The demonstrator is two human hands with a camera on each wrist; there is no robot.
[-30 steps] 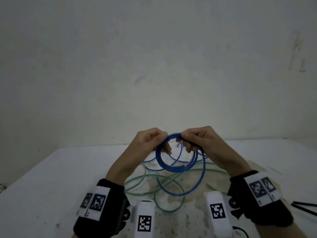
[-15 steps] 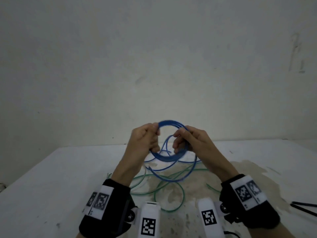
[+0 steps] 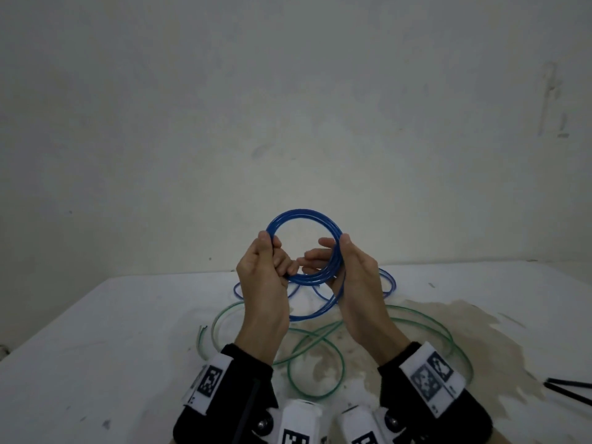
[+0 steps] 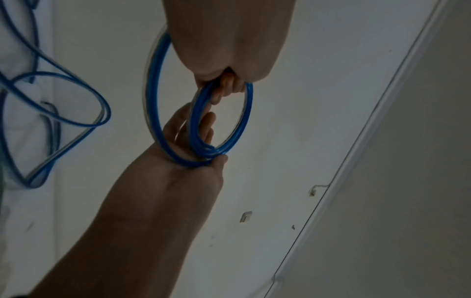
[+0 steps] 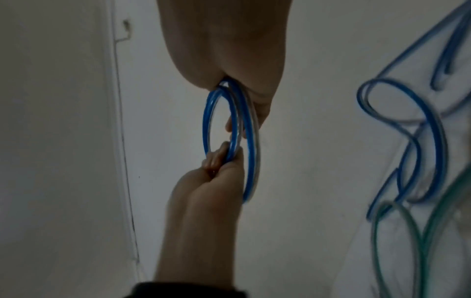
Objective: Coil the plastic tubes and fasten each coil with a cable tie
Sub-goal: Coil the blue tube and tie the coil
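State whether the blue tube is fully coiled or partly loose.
Partly loose. Both hands hold several wound loops of the blue tube, but its remaining length trails down onto the table, uncoiled.

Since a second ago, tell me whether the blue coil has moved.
Yes. The blue coil has risen: earlier it hung below the table's far edge, now its top stands against the wall, held by the left hand and right hand.

Coil [image 3: 304, 248] held above tabletop [image 3: 96, 331] between hands; loose tubes [image 3: 320, 334] beneath; cable ties [image 3: 567, 387] far right.
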